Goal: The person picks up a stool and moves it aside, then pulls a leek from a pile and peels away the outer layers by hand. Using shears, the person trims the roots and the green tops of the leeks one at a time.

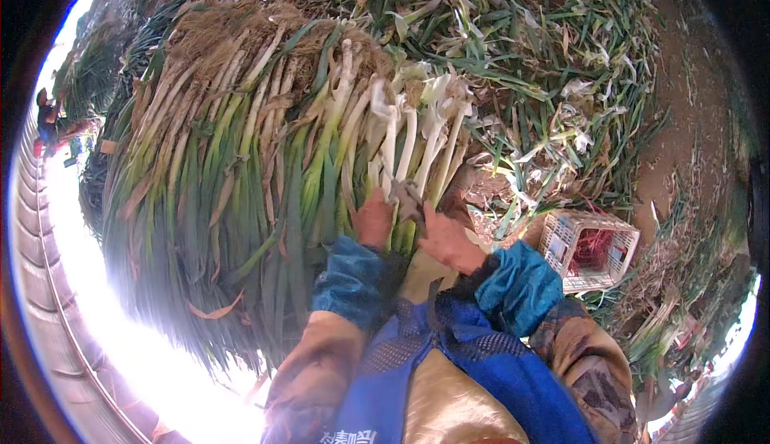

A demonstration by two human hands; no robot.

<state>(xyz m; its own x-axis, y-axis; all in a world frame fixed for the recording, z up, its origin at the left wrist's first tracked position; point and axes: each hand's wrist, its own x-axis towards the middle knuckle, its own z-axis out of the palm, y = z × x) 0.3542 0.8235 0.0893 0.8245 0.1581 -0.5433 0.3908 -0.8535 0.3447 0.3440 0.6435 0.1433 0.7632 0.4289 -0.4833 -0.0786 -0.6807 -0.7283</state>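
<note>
Long green onions [265, 147] lie in a thick heap in front of me, roots away from me and green leaves toward me. At the heap's right end stand out several cleaner white stalks [409, 135]. My left hand [374, 219] is closed around the lower part of these stalks. Close beside it, my right hand [451, 237] has its fingers bent in, pressed together at the stalks; what they pinch is hidden. A limp grey-brown piece [407, 197], perhaps a withered leaf, hangs between both hands.
Stripped leaves and peelings [553, 83] cover the ground ahead and to the right. A white plastic crate [589, 250] with red strings [591, 250] inside lies near my right elbow. Another person [48, 117] is at the far left. Bare soil [682, 123] shows at the right.
</note>
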